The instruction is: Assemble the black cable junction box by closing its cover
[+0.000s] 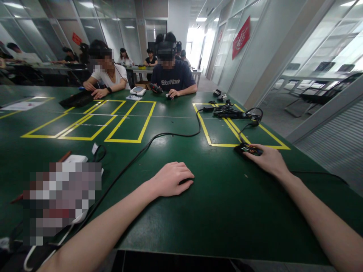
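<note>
My left hand (pixel 173 179) rests on the green table (pixel 221 211), its fingers loosely bent and the thumb apart. I see nothing in it. Farther right, my right hand (pixel 269 158) grips a small black object with orange and green markings (pixel 251 150). The kind of object is unclear, as my fingers cover part of it. It sits at the near edge of a yellow taped rectangle (pixel 225 145), and a thin black cord runs from its far side towards a pile of black cables and parts (pixel 231 112).
A long black cable (pixel 159 135) crosses the table to the left of my left hand. A blurred-out item (pixel 62 200) lies at the near left. Across the table one person handles a black tray (pixel 78 99); another holds a power drill (pixel 155 88). Small black parts (pixel 221 97) lie at the far right.
</note>
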`<state>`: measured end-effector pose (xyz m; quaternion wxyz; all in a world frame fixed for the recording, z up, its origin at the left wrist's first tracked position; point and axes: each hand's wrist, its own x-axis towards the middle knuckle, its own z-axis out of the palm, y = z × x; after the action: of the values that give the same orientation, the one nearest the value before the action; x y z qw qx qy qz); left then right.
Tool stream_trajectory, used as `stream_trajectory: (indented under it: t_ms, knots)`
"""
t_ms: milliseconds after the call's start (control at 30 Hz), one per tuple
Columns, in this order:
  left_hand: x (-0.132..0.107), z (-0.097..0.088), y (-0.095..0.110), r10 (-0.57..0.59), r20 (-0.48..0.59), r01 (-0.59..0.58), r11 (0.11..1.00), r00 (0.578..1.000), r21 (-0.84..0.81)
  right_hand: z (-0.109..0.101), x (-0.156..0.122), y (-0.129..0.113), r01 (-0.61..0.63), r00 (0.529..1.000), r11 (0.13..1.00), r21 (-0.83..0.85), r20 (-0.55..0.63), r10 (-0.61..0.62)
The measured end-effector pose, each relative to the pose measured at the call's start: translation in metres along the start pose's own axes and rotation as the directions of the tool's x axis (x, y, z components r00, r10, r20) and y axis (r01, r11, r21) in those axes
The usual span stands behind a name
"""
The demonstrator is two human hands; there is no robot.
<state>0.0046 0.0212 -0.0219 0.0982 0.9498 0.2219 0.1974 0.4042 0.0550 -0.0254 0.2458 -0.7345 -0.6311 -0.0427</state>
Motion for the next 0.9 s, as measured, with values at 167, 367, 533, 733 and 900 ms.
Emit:
stream_trajectory:
  t_ms: [167, 367, 533, 733, 900]
  knots:
    - [-0.001, -0.004, 0.003, 0.021, -0.147, -0.019, 1.000, 0.989, 0.021, 0.012, -0.052, -0.080, 0.539, 0.774, 0.743, 0.397, 0.114, -0.623]
    - [-0.002, -0.004, 0.013, 0.067, -0.054, -0.066, 0.997, 0.996, 0.032, 0.013, -0.094, -0.137, 0.726, 0.474, 0.421, 0.543, 0.048, -0.879]
    - [-0.003, -0.006, 0.013, -0.001, -0.029, 0.003, 0.999, 1.000, 0.051, 0.019, -0.089, -0.130, 0.730, 0.534, 0.428, 0.533, -0.054, -0.844]
    - [-0.003, -0.008, 0.010, -0.120, -0.028, 0.122, 0.988, 0.992, 0.097, 0.020, -0.087, -0.131, 0.719, 0.594, 0.450, 0.530, -0.133, -0.793]
    - [-0.003, -0.006, 0.009, -0.178, 0.010, 0.175, 0.973, 0.984, 0.149, 0.021, -0.082, -0.132, 0.755, 0.605, 0.499, 0.424, -0.157, -0.781]
